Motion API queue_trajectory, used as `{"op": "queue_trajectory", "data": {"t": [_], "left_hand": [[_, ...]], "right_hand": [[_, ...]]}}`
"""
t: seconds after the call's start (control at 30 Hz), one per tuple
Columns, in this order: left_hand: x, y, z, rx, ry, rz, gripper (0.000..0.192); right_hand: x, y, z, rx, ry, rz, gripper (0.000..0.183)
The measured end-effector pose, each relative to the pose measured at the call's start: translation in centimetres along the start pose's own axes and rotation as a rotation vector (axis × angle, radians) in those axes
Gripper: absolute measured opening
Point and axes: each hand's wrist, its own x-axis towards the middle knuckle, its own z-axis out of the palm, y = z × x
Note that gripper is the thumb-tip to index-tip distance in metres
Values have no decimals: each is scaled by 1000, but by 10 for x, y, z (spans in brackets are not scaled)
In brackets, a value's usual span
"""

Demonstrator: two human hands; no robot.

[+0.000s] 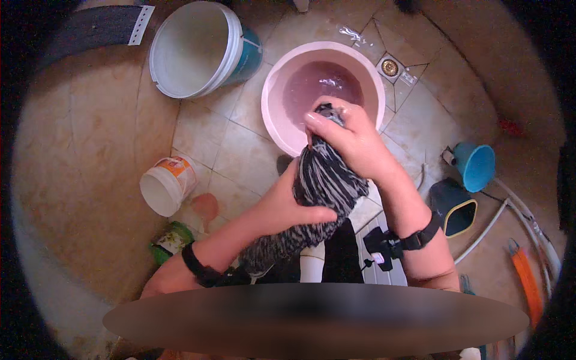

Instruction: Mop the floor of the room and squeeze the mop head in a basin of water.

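A black-and-white streaked wet cloth [326,175] is bunched between my hands, just on the near side of a pink basin [277,114] that holds murky pinkish water [319,85]. My right hand [353,135] grips its gathered upper end above the basin's near rim. Lower down, my left hand [288,204] wraps its wider part, with the thumb across the front. Looser cloth hangs below the left hand towards my lap. Some of my fingers are hidden behind the fabric.
A large white-rimmed bucket [234,49] stands beyond the basin to the left. A small white bucket [183,173] lies nearer. At right are a floor drain [389,67], a blue dipper [478,166], a dark container [443,202] and hoses [483,231].
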Motion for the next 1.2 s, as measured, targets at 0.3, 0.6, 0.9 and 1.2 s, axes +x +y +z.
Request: {"op": "queue_trajectory", "data": {"t": [0.3,0.6,0.9,1.2], "left_hand": [[23,-15,2,158,175,99,75],[33,-23,-5,127,244,29,66],[-12,22,-12,-120,-33,-28,69],[-19,31,-20,-196,-184,-151,76]], "right_hand": [[22,15,12,-490,328,48,29],[37,31,11,-515,438,51,32],[-39,18,-24,669,-54,10,108],[-32,-29,10,793,-37,-23,86]]}}
